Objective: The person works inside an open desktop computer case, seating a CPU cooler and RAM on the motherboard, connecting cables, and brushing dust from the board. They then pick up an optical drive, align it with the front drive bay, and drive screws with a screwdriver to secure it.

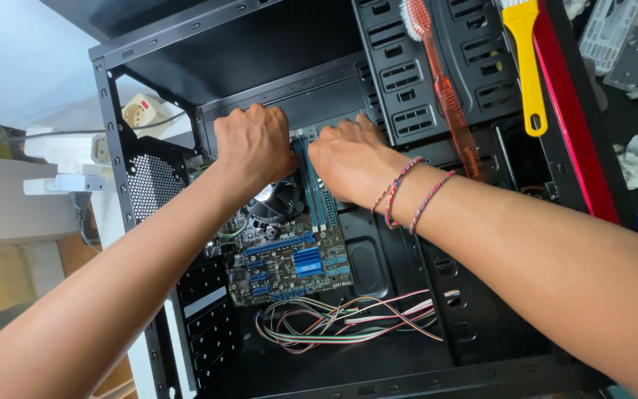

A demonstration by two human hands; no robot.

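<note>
Both hands press at the 12 o'clock end of the motherboard (289, 255) inside the open case (407, 96). The left hand (255, 144) and right hand (348, 159) curl fingers-down around the blue memory slots (319, 192), steadying them; what they grasp is hidden. Loose wires (348, 318) lie at 6 o'clock.

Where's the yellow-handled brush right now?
In the head view, the yellow-handled brush lies at the upper right on the black drive cage of the open computer case, just right of the orange toothbrush and beyond the right hand.
</note>
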